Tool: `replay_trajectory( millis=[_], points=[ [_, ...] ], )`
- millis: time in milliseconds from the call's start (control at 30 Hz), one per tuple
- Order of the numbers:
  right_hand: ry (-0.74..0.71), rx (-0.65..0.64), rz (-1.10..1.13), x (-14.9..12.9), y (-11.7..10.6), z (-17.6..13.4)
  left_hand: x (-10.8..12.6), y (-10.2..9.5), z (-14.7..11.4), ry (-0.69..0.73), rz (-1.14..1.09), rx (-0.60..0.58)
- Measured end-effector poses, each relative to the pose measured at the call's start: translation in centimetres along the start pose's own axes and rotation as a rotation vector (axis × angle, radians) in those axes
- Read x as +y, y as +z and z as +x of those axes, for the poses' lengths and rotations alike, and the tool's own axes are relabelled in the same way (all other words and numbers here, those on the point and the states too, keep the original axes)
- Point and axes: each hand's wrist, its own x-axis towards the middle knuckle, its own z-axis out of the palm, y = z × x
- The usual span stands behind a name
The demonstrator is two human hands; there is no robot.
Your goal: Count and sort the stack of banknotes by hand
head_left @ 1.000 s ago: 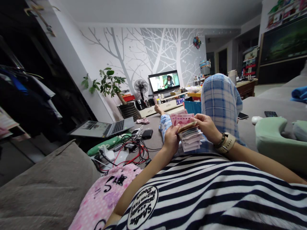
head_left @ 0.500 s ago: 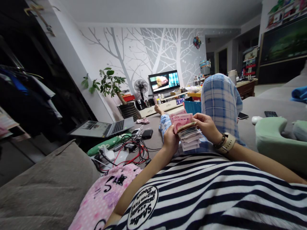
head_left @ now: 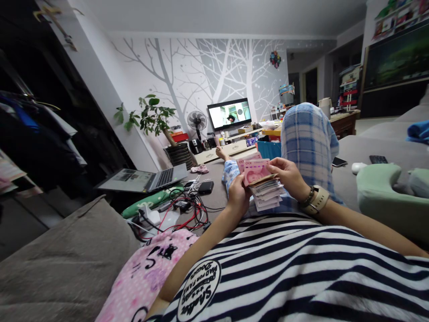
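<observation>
Over my lap I hold a stack of banknotes (head_left: 268, 195), with pink 100 notes (head_left: 256, 171) standing up at its far side. The layered edges of folded notes hang toward my striped shirt (head_left: 288, 250). My left hand (head_left: 238, 194) is closed on the stack's left side, thumb on top. From the right, my right hand (head_left: 288, 175) pinches the upper right edge of a pink note between thumb and fingers. A watch with a pale strap (head_left: 318, 200) and a dark bracelet are on my right wrist. My raised knee (head_left: 306, 134) in blue plaid is just beyond.
On my left lie an open laptop (head_left: 144, 179), tangled cables (head_left: 192, 212), a black box (head_left: 205, 188) and a pink blanket (head_left: 154, 273). To the right are a green cushion (head_left: 378, 183), a white mouse (head_left: 358, 167), a remote (head_left: 378, 159) and a phone (head_left: 339, 162).
The front pink note now sits flatter and slightly right, its portrait showing. My hands have shifted only slightly. The television picture has changed.
</observation>
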Motion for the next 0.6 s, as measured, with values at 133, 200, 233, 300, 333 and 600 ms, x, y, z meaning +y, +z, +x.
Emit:
replay_trajectory(
  millis=[133,200,233,300,333,600],
  points=[
    [0.034,0.011,0.043,-0.16,0.16,-0.04,0.08,0.07,-0.10,0.002,0.000,-0.016],
    [0.043,0.017,0.059,-0.24,0.23,-0.09,0.08,0.03,-0.15,0.029,0.022,-0.011],
    [0.046,0.018,0.066,-0.27,0.24,-0.12,0.07,0.01,-0.18,0.038,0.033,-0.008],
    [0.044,0.016,0.069,-0.31,0.25,-0.19,0.06,0.00,-0.25,0.044,0.050,-0.008],
    [0.038,0.015,0.063,-0.34,0.24,-0.22,0.06,0.01,-0.30,0.043,0.056,-0.011],
    [-0.028,0.014,0.051,-0.79,0.32,-0.38,0.09,0.20,-0.58,0.047,0.070,-0.094]
  ],
)
